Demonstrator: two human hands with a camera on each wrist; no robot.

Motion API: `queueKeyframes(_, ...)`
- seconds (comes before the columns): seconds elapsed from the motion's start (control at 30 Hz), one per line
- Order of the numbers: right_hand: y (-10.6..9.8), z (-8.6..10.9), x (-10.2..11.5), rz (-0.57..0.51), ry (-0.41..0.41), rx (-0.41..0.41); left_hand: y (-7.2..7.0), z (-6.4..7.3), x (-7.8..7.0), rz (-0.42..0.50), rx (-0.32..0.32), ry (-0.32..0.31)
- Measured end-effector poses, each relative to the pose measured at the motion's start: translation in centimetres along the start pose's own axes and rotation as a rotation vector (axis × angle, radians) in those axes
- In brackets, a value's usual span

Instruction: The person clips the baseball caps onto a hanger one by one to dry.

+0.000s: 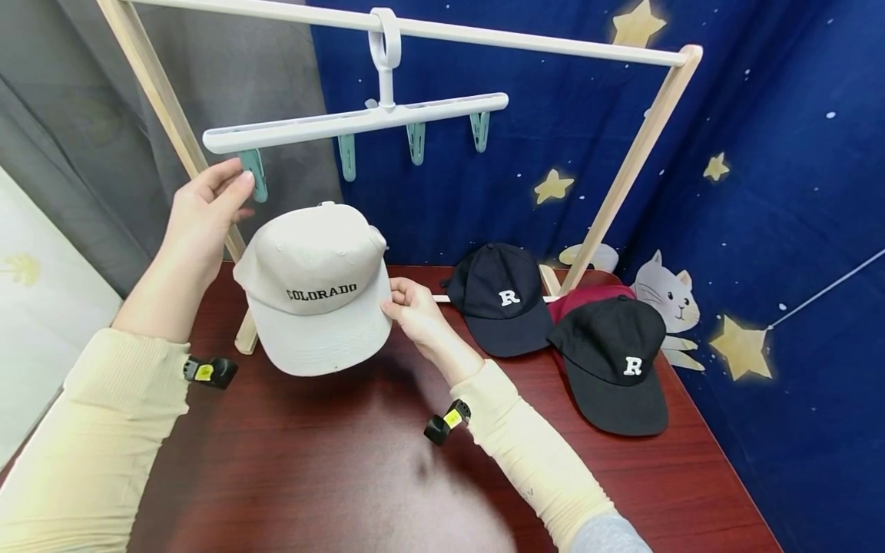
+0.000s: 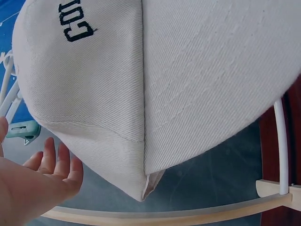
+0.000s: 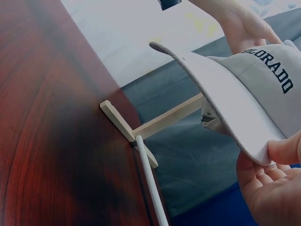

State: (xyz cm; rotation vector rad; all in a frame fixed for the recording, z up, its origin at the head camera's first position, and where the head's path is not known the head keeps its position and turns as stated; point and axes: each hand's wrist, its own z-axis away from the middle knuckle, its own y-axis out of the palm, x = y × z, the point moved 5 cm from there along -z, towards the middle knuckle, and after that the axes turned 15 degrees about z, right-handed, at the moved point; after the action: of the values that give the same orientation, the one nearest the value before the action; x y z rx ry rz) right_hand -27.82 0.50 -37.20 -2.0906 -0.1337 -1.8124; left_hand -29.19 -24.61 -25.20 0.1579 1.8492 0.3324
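Toward ten o'clock, the raised left hand (image 1: 200,215) pinches a teal clothespin (image 1: 258,180); the outstretched right hand (image 1: 420,313) pinches the COLORADO baseball cap (image 1: 311,261) at its three o'clock edge

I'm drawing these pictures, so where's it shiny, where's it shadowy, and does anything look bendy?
Head view: pale glare on the glossy reddish-brown wooden table, a dark shadow below the off-white fabric cap with COLORADO lettering; right wrist view: soft-edged dark shadows on the table; left wrist view: the long pale wooden bar looks bowed, probably from the lens.
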Motion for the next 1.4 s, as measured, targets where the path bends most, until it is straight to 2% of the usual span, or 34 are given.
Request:
queueKeyframes(0.4,0.4,-0.4,-0.2,-0.026,0.021,0.018,0.4,-0.6,-0.6,0.041,-0.016,-0.009)
queueKeyframes(0.93,0.8,-0.7,-0.4,-0.025,0.029,0.005,0.8,-0.4,-1.1,0.078,-0.006,0.012)
queueKeyframes(1.2,0.9,-0.9,-0.2,-0.016,0.024,0.012,1.0,-0.6,-1.3,0.083,-0.028,-0.004)
queueKeyframes(1.4,1.0,-1.1,-0.3,-0.001,0.023,0.015,1.3,-0.5,-1.5,0.13,-0.024,0.022)
